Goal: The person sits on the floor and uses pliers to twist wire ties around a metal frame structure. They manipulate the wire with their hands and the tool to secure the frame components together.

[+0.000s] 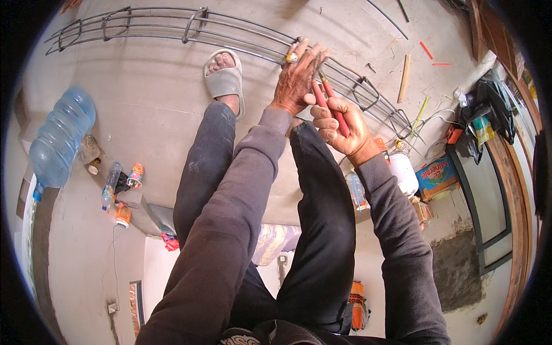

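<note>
A long rebar cage of thin steel rods with bent square stirrups curves across the floor from upper left to the right. My left hand, with a ring on one finger, is closed over its rods near the middle; part of the grip is hidden. Red-handled pincers are gripped in my right hand, close beside the left one. The metal jaws point up at the rods next to my left fingers. Whether they bite on a tie wire is too small to tell.
My sandalled foot stands just below the cage. Loose rods, a wooden strip and red plastic bits lie beyond it. On the left is a big blue water bottle; on the right, a blue carton and black plastic bags.
</note>
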Demonstrator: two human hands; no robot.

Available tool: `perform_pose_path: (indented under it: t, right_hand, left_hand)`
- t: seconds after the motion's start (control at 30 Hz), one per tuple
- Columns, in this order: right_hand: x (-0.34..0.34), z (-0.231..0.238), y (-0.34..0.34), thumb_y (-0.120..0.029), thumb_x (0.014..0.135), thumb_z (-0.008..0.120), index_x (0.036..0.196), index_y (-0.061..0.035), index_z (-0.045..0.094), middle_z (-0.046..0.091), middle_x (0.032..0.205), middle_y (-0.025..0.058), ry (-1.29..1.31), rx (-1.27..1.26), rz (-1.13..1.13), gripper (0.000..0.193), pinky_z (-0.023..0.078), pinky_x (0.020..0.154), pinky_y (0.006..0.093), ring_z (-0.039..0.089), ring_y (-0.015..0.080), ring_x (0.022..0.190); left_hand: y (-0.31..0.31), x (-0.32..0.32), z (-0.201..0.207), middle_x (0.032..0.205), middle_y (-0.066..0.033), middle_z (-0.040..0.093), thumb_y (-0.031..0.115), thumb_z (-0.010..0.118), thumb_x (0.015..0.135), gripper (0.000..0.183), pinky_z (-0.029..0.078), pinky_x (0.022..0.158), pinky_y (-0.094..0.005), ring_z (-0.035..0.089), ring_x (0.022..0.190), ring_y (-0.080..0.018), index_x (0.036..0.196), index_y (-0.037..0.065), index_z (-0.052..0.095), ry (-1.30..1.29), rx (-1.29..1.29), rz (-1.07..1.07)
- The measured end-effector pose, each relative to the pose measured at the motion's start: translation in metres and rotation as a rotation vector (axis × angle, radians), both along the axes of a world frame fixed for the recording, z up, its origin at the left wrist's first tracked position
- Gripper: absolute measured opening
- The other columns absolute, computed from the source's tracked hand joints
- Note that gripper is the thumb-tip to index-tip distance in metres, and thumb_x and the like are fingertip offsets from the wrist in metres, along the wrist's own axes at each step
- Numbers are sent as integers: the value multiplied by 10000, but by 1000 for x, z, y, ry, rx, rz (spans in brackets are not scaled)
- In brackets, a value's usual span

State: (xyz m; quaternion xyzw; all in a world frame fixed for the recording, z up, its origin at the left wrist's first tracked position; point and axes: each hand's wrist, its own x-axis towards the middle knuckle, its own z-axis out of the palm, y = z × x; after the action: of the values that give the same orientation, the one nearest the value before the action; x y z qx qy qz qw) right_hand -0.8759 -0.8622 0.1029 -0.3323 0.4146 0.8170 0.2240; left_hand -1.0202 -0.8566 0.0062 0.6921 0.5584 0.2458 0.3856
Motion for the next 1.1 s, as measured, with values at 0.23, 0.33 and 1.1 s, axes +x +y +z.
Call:
perform_pose_path:
  t: [0.23,0.33,1.1]
  right_hand:
    - [23,13,32,-433,991,487,1100,33,585,595,703,76,-304,362,719,488,459,401,252,563,137,494]
    - [21,35,66,-388,975,484,1068,66,612,650,750,181,-659,796,1439,480,509,458,363,639,270,559]
    - [17,22,101,-180,902,540,845,4,583,500,646,1,-534,637,1603,197,387,390,260,461,102,471]
  left_hand:
    - [12,13,-12,788,-95,586,173,755,736,196,341,1102,-522,617,937,-337,783,75,591,-111,-50,-25]
    - [23,19,0,775,-120,616,99,718,739,149,447,995,-488,642,865,-358,758,67,574,-36,-165,-26]
    - [21,9,-14,1125,-259,515,-13,560,846,266,429,915,-460,532,1067,-417,1101,-58,497,-45,-509,823]
